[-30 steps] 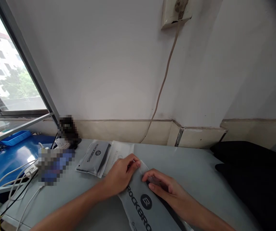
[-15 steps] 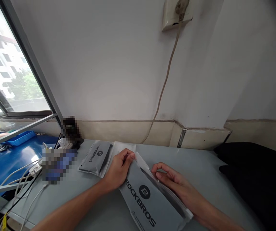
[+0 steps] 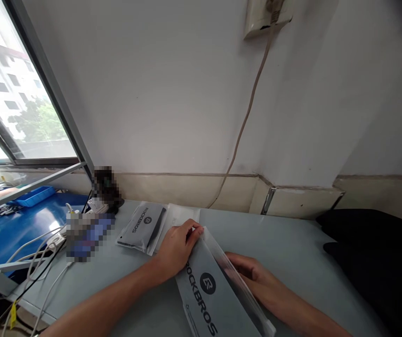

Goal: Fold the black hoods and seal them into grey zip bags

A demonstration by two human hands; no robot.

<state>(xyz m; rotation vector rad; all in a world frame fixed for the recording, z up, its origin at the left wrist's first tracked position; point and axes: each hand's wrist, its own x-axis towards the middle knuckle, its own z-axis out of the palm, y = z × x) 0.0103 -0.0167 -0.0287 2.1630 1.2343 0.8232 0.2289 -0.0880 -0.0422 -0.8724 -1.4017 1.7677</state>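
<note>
A frosted plastic zip bag (image 3: 222, 276) printed ROCKBROS, with a clear strip along its right edge, slants up from the bottom of the view. My left hand (image 3: 177, 247) pinches its top corner between thumb and fingers. At the clear edge, my right hand (image 3: 259, 281) is closed on the bag from the right, its fingers curled and their tips partly hidden behind the strip. Left of my left hand lies a smaller filled ROCKBROS bag (image 3: 144, 225) on the grey table (image 3: 285, 248). Another clear bag (image 3: 183, 214) lies flat behind my left hand.
Black cloth (image 3: 372, 252) covers the table's right end. White cables (image 3: 48, 290), a power strip (image 3: 56, 239) and blurred objects crowd the left. Beyond a metal frame stand a blue table (image 3: 42, 220) and a blue tray (image 3: 34, 195). A wall rises behind.
My right hand has moved lower and partly behind the bag's clear edge. That edge, gaping before, now lies flatter and straighter. My left hand keeps its pinch. The view has shifted slightly.
</note>
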